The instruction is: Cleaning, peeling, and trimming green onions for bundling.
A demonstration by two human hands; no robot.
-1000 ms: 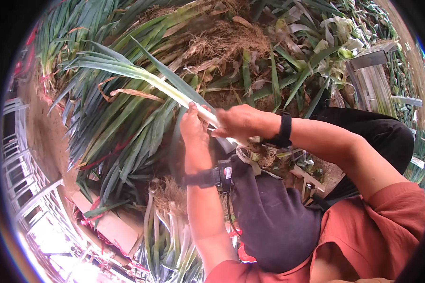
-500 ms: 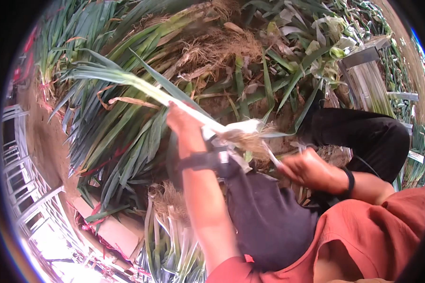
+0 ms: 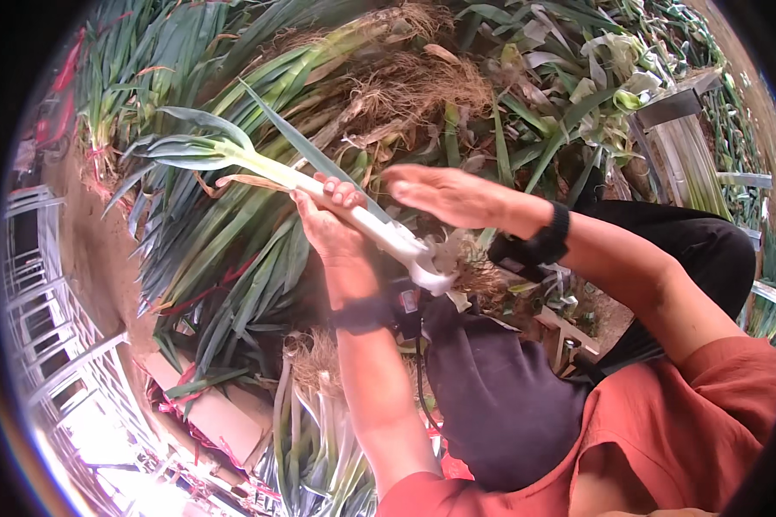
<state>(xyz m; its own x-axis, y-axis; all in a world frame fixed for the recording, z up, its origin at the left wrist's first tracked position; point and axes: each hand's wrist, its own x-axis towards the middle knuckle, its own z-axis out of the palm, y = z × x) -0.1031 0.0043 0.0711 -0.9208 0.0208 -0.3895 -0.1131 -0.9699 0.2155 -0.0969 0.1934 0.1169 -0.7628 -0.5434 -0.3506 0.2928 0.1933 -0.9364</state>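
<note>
My left hand (image 3: 329,220) is wrapped round the pale shank of a long green onion (image 3: 375,226). The onion slants across the middle of the view, green leaves to the upper left. Its white root end points to the lower right, with loose peeled skin (image 3: 440,258) and brown roots (image 3: 483,274) hanging there. A long green leaf (image 3: 306,151) runs alongside the shank. My right hand (image 3: 448,194) is held flat beyond the shank, fingers stretched out together, and holds nothing I can see. Whether it touches the leaf, I cannot tell.
A large heap of green onions (image 3: 207,250) with tangled roots (image 3: 414,95) lies in front. Stripped leaves (image 3: 543,129) are piled at the far right, near a metal frame (image 3: 672,108) holding shanks. More onions (image 3: 323,414) lie by my left arm, beside cardboard (image 3: 224,418) and a white rack (image 3: 56,302).
My right hand has moved up and left from the root end, its fingers now straightened. The skin at the root end hangs looser. My left hand still grips the green onion.
</note>
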